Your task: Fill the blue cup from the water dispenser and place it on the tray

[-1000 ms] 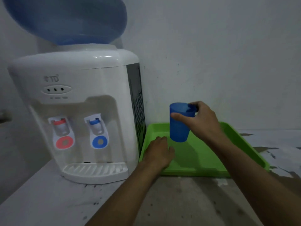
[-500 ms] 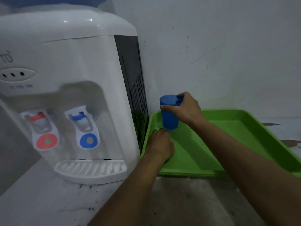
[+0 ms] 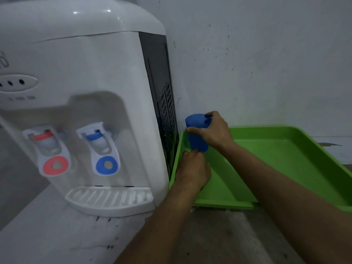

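My right hand grips the blue cup around its rim, holding it upright over the far left corner of the green tray. My left hand rests on the tray's left side just below the cup, its fingertips touching or nearly touching the cup's base. I cannot tell whether the cup holds water. The white water dispenser stands to the left, with a red tap and a blue tap over a drip grille.
A grey wall rises directly behind the tray and dispenser. The dispenser's black vented side almost touches the tray's left rim. The worn grey countertop extends toward me in front of the tray.
My right hand has carried the cup left and down toward the tray's far left corner. The left hand has crept up to the cup's base. The view has shifted closer and to the right.
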